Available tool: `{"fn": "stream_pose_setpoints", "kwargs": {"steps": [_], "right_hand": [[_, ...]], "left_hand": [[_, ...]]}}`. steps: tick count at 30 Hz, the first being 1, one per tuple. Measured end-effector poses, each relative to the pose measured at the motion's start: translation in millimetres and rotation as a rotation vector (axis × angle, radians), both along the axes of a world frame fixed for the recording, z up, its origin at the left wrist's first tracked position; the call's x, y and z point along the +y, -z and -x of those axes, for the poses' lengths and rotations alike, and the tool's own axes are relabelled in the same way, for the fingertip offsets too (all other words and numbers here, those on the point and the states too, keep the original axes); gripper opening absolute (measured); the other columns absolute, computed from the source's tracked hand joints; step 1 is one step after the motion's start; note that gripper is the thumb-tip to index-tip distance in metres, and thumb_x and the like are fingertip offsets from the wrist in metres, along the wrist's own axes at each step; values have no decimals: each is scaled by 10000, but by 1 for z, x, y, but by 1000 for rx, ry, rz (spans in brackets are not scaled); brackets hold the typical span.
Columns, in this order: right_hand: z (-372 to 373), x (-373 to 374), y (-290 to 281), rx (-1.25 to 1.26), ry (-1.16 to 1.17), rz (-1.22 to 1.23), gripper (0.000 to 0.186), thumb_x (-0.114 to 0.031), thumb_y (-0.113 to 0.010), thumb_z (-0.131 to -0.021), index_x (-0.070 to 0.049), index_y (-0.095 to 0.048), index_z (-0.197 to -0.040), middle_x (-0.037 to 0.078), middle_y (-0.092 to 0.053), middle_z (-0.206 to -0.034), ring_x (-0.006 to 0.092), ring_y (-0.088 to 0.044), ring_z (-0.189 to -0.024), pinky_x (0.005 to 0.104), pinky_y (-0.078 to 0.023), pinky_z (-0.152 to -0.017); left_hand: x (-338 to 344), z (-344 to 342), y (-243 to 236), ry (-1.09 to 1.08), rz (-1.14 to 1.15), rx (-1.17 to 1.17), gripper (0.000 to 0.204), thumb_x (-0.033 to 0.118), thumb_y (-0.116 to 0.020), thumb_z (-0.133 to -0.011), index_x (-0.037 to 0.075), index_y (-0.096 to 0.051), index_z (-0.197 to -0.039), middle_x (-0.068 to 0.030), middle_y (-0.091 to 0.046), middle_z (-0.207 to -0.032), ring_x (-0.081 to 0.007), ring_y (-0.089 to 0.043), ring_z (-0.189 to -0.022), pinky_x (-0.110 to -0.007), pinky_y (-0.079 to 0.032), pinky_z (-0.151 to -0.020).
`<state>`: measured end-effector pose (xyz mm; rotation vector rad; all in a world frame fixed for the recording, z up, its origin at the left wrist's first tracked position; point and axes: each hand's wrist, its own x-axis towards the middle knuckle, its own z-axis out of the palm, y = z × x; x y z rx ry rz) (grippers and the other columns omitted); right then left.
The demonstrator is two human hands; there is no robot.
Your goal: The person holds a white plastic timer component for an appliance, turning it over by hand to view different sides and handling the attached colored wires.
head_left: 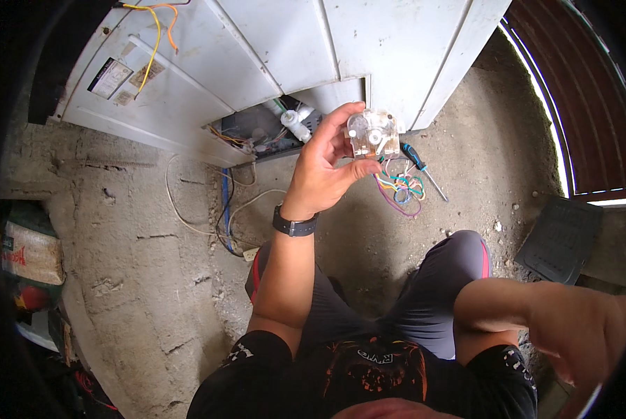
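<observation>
In my left hand [334, 153], a clear plastic housing [374, 136] with a white round centre is gripped between fingers and thumb. A bundle of coloured wires [401, 188] hangs below it, and a blue-and-black screwdriver [421, 166] lies on the floor beside them. My right hand [578, 332] is at the lower right, near the camera, with curled fingers; what it holds, if anything, is hidden. Behind the housing, a white metal cabinet [431, 49] has an opening with white pipe fittings [294, 122] and wiring inside.
Loose cables [170, 202] run over the rough concrete floor [131, 279]. Loose yellow and orange wires [156, 35] hang on the cabinet's upper left. A dark flat panel [554, 237] lies at the right, beside a brown slatted gate [592, 105]. A worn container [30, 258] stands at the left.
</observation>
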<state>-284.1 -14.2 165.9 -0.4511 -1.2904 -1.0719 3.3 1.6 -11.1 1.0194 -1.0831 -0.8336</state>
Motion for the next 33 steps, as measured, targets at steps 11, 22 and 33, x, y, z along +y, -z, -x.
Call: {"fn": "stream_pose_setpoints", "kwargs": {"steps": [11, 22, 33], "right_hand": [[-127, -146, 154, 1723, 779, -33, 307, -360, -562, -1041, -63, -636, -1029, 8, -563, -849, 105, -537, -778, 273, -451, -752], [-145, -122, 192, 1591, 5, -154, 214, -198, -570, -1040, -44, -606, -1183, 30, -661, -1102, 131, -616, -1017, 311, -503, -890], [-144, -128, 209, 1387, -284, -176, 427, -211, -663, -981, -8, -549, -1339, 113, -643, -1280, 239, -634, -1178, 417, -507, -1044]], "left_hand": [[-8, -2, -10, 50, 84, 200, 897, 99, -873, -794, 57, -357, -1527, -105, -579, -1361, -213, -578, -1257, -368, -492, -1058], [-5, -2, -10, 87, 62, 172, 889, 94, -872, -802, 48, -358, -1525, -94, -567, -1362, -189, -573, -1242, -347, -485, -1053], [-5, -1, -9, 140, 77, 177, 868, 77, -858, -813, 39, -361, -1524, -89, -560, -1362, -189, -576, -1235, -347, -499, -1042]]}}
